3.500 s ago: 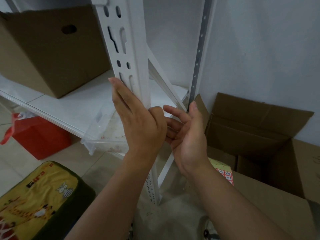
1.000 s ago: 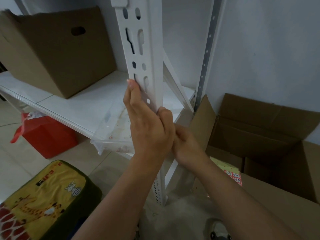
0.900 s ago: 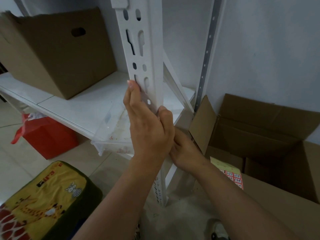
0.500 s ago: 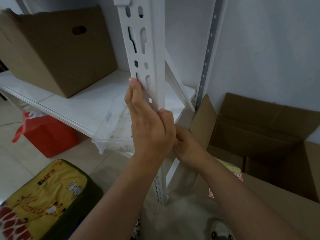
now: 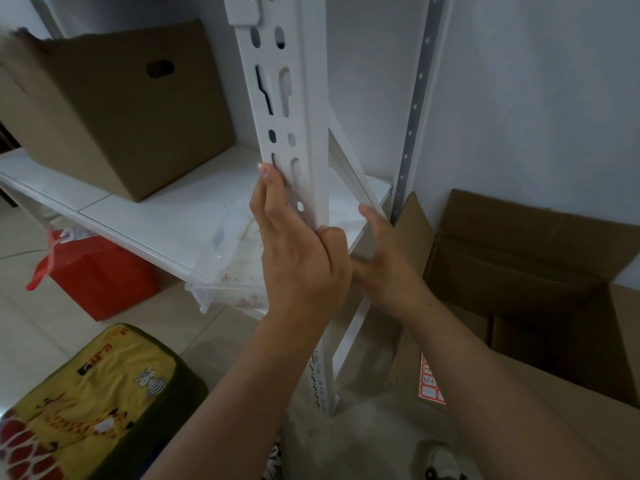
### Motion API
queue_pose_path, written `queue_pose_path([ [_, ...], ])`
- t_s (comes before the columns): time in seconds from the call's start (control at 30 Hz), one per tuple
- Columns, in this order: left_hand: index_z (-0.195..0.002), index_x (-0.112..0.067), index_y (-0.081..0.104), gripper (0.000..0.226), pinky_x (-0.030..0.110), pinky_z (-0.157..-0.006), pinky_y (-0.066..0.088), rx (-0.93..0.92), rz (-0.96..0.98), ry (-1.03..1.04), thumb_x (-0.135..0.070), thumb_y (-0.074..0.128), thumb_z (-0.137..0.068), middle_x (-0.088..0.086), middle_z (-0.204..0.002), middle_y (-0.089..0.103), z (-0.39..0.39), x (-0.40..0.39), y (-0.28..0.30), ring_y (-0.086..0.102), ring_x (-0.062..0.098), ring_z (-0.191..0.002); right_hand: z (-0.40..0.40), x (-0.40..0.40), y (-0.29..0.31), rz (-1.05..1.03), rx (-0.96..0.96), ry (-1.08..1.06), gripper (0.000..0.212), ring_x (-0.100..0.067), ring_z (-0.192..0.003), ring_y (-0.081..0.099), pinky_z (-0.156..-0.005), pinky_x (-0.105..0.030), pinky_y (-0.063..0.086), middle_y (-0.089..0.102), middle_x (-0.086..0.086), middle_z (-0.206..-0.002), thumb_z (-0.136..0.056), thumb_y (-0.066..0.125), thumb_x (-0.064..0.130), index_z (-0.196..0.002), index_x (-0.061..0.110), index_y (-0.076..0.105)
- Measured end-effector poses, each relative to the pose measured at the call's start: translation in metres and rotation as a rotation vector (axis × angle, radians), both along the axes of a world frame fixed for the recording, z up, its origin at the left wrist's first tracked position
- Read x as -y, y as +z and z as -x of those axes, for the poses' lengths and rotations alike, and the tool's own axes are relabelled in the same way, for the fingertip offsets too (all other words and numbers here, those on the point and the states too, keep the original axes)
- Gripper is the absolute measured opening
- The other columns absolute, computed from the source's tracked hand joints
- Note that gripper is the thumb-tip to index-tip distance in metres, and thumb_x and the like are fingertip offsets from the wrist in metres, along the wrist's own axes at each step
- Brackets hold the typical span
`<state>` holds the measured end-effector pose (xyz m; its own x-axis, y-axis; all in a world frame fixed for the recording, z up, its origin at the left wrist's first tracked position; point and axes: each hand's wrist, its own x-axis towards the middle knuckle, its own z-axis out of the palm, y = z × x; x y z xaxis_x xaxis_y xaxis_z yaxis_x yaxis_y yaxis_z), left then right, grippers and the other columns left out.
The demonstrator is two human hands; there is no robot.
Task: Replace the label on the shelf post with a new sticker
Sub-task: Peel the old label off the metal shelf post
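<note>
Head view shows us the white slotted metal shelf post (image 5: 304,133) upright at centre. Our left hand (image 5: 301,268) lies flat against its front face, fingers straight and together. Our right hand (image 5: 384,265) is open just beside the post, holding nothing. A red-bordered sticker sheet (image 5: 430,384) lies below on the brown cardboard box (image 5: 540,271).

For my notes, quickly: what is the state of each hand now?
Left hand: open, fingers straight against the shelf post.
Right hand: open, holding nothing visible.
</note>
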<state>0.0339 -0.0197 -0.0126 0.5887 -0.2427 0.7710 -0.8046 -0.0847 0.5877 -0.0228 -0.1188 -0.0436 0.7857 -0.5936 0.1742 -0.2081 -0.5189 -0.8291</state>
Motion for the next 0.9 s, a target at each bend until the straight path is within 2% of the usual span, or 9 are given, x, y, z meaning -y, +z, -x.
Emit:
queue_pose_path([
  [0.13,-0.142,-0.025,0.007,0.067,0.016,-0.091,0.049,-0.004,-0.001,-0.007,-0.020,0.038,-0.083,0.016,-0.148,0.023,-0.001,-0.001,0.000,0.035,0.018,-0.131,-0.006,0.005,-0.001,0.176,0.035,0.018,0.105,-0.008,-0.146,0.000,-0.109,-0.028,0.010,-0.005,0.013,-0.160,-0.074,0.066,0.060,-0.150,0.034,-0.002],
  [0.23,-0.143,-0.026,0.006,0.067,0.012,-0.091,0.046,-0.006,-0.006,-0.016,-0.021,0.038,-0.083,0.015,-0.148,0.022,0.000,-0.002,0.000,0.034,0.018,-0.132,-0.008,0.010,0.002,0.242,0.087,0.063,0.108,-0.007,-0.146,0.000,-0.111,-0.030,0.011,-0.005,0.014,-0.160,-0.073,0.066,0.064,-0.149,0.035,-0.006],
  [0.33,-0.142,-0.026,0.006,0.067,0.008,-0.091,0.044,-0.013,-0.008,-0.018,-0.022,0.038,-0.083,0.015,-0.148,0.022,0.000,-0.002,-0.001,0.034,0.017,-0.131,-0.011,0.015,0.008,0.293,0.040,0.110,0.109,0.002,-0.141,-0.002,-0.109,-0.027,0.009,-0.007,0.018,-0.159,-0.070,0.059,0.069,-0.148,0.038,-0.010],
  [0.43,-0.142,-0.024,0.006,0.066,0.004,-0.090,0.041,-0.011,-0.013,-0.017,-0.020,0.038,-0.084,0.018,-0.147,0.023,-0.001,-0.002,-0.002,0.035,0.021,-0.131,-0.012,0.016,0.011,0.281,0.020,0.114,0.110,-0.002,-0.143,0.004,-0.106,-0.026,0.012,-0.007,0.020,-0.158,-0.068,0.058,0.070,-0.147,0.040,-0.011],
  [0.6,-0.142,-0.026,0.007,0.065,0.004,-0.089,0.042,-0.023,-0.003,-0.021,-0.022,0.037,-0.084,0.018,-0.147,0.023,0.000,-0.001,-0.001,0.036,0.021,-0.129,-0.011,0.016,0.016,0.223,0.029,0.067,0.112,-0.009,-0.144,0.014,-0.103,-0.025,0.018,0.005,0.018,-0.159,-0.063,0.062,0.069,-0.148,0.040,-0.005],
  [0.77,-0.142,-0.024,0.008,0.065,0.010,-0.094,0.043,-0.005,0.009,-0.020,-0.017,0.036,-0.083,0.020,-0.146,0.024,0.000,0.000,-0.001,0.036,0.026,-0.131,-0.003,0.006,0.017,0.151,0.021,0.026,0.112,-0.013,-0.145,0.016,-0.112,-0.038,0.025,0.010,0.014,-0.159,-0.060,0.058,0.071,-0.149,0.038,0.000],
  [0.83,-0.142,-0.024,0.008,0.066,0.011,-0.094,0.044,-0.015,0.017,-0.018,-0.017,0.036,-0.083,0.020,-0.146,0.025,0.000,0.000,-0.001,0.036,0.026,-0.131,0.002,0.001,0.018,0.125,0.024,0.018,0.107,-0.015,-0.145,0.019,-0.112,-0.041,0.026,0.014,0.011,-0.159,-0.062,0.055,0.070,-0.150,0.036,0.005],
  [0.9,-0.142,-0.023,0.009,0.065,0.012,-0.095,0.043,-0.018,0.029,-0.026,-0.016,0.036,-0.083,0.020,-0.145,0.025,0.000,0.001,0.000,0.035,0.026,-0.131,0.009,-0.004,0.019,0.104,-0.012,0.048,0.100,-0.014,-0.143,0.024,-0.112,-0.039,0.027,0.021,0.010,-0.157,-0.062,0.046,0.072,-0.149,0.034,0.016],
])
